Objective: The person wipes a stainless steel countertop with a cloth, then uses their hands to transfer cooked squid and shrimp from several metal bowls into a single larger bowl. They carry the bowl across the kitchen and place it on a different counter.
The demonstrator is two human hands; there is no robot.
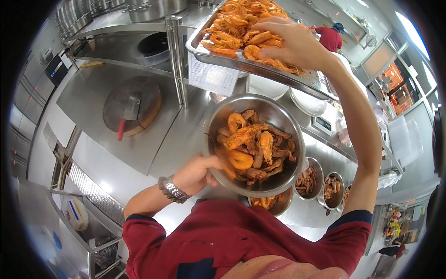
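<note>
My left hand (198, 174) grips the left rim of a round stainless steel bowl (254, 101), thumb over the edge. Inside the bowl, several orange cooked shrimp (266, 146) lie on brown strips that look like cooked meat (258, 160). One orange piece near my left thumb is blurred. Above and beyond the bowl, my right hand (287, 42) reaches over a steel tray (223, 60) heaped with whole cooked shrimp (226, 38). Its fingers and thumb curve around some shrimp there; whether they are gripped is hard to tell.
A round chopping block (115, 97) with a red-handled cleaver (130, 111) sits on the left counter. Smaller steel bowls of meat pieces (306, 181) and a bowl of shrimp (266, 202) stand at right. White plates (308, 101) and a digital scale (322, 125) are beneath the tray. Another person (329, 38) stands far back.
</note>
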